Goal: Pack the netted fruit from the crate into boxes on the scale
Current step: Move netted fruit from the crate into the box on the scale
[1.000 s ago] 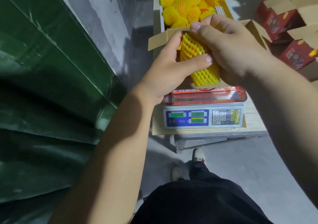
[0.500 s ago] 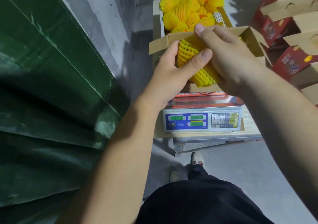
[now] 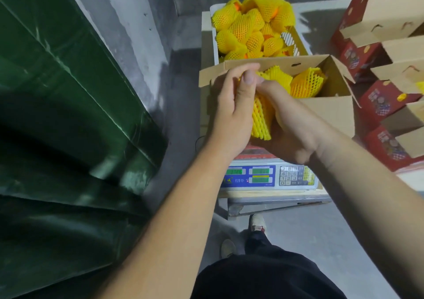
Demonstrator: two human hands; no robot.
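Dim, uneven light with glare streaks on the green tarp [image 3: 68,115] (edges bowed by wide-angle distortion).

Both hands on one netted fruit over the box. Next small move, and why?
Probably lower the netted fruit into the box's near-left corner and let go: both hands, left hand and right hand, hold it there, and two fruits sit further in.
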